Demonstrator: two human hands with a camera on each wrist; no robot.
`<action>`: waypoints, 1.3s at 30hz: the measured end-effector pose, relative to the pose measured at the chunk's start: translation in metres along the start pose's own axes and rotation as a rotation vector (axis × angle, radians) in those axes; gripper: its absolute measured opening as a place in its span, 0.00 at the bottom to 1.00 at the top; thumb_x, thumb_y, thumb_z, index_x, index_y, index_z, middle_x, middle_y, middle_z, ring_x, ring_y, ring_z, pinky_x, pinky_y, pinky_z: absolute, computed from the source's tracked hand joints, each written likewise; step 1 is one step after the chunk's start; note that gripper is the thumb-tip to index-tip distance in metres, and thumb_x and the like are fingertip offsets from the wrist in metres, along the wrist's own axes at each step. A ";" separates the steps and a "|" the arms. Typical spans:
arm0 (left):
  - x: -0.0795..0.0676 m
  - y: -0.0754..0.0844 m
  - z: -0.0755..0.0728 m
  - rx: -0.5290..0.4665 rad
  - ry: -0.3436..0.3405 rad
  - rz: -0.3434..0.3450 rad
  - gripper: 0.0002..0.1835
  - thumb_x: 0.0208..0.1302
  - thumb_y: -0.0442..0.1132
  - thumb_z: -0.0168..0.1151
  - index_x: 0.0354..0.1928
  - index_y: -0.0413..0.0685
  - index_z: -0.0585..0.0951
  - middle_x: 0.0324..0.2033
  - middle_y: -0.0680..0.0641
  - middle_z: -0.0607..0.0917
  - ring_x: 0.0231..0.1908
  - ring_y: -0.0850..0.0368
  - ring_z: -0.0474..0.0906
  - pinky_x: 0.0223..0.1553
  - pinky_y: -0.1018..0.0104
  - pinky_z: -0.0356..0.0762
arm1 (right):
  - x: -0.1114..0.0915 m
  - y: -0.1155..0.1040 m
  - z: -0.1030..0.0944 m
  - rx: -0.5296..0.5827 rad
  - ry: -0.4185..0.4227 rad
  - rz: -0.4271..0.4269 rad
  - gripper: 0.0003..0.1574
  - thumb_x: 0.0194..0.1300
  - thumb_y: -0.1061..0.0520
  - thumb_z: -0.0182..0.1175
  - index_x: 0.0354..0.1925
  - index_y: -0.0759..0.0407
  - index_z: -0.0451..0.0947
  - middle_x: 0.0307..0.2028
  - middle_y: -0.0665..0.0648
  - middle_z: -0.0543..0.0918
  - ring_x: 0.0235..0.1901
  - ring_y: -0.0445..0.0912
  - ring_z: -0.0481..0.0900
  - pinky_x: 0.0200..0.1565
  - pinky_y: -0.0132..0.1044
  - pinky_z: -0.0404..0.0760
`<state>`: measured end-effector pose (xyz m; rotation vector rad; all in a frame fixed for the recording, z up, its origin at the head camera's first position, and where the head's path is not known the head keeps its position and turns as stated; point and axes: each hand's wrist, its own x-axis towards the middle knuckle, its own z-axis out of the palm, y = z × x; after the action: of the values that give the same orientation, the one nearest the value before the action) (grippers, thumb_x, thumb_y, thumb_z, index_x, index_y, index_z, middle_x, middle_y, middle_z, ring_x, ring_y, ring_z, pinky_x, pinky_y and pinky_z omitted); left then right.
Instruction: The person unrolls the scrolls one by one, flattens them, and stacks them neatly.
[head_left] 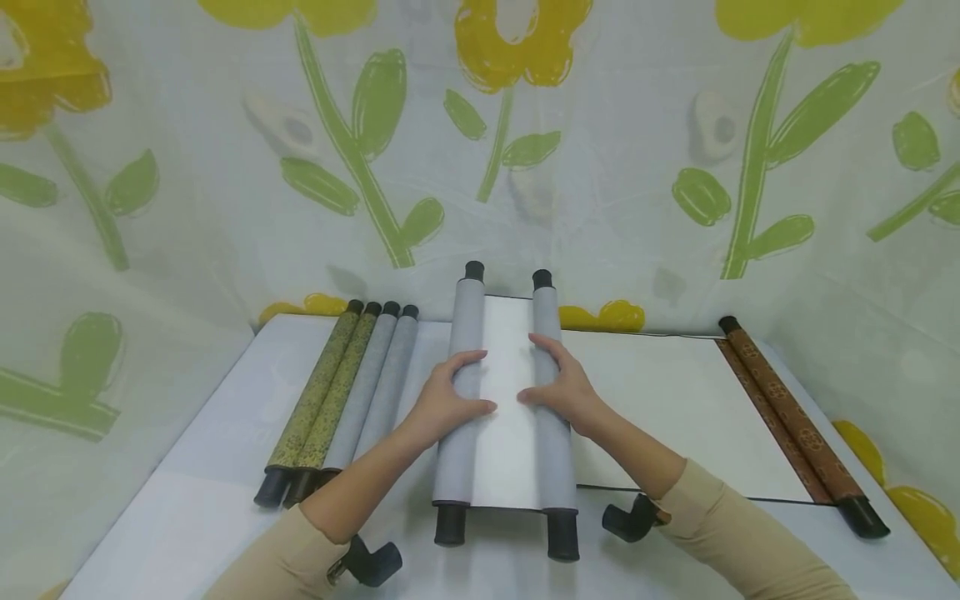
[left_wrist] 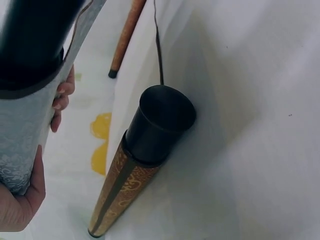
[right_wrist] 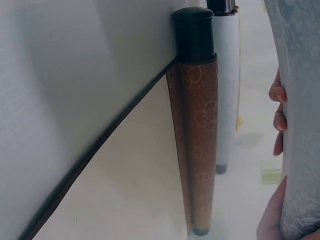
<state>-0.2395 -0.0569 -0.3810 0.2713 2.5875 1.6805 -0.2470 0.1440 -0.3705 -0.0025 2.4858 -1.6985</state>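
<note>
A grey-blue patterned hanging scroll (head_left: 506,400) with black end knobs is held over the table, two thick rolls with a strip of white sheet between them. My left hand (head_left: 441,402) grips its left roll, thumb and fingertips on the inner side. My right hand (head_left: 568,390) grips the right roll the same way. Under and right of it lies a brown patterned scroll, spread out to its white sheet (head_left: 660,408), with one brown roll (head_left: 795,408) at the right. Its other brown roll (right_wrist: 200,130) shows in the right wrist view, hidden in the head view.
Several rolled scrolls lie side by side on the left of the white table (head_left: 202,433): yellow-green ones (head_left: 318,400) and grey ones (head_left: 367,383). A flower-printed cloth (head_left: 600,167) hangs behind the table. A wrist camera (head_left: 630,518) sits at each forearm.
</note>
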 end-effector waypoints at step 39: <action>0.004 -0.007 -0.002 0.111 0.000 -0.046 0.36 0.46 0.29 0.64 0.61 0.61 0.73 0.57 0.38 0.69 0.51 0.43 0.69 0.47 0.43 0.70 | -0.005 0.017 -0.038 -0.096 -0.051 -0.052 0.51 0.51 0.68 0.63 0.71 0.50 0.55 0.72 0.65 0.49 0.66 0.63 0.52 0.59 0.64 0.60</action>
<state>-0.2450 -0.0611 -0.3860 0.2141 2.6696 1.5251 -0.2454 0.1858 -0.3727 -0.1192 2.5477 -1.5749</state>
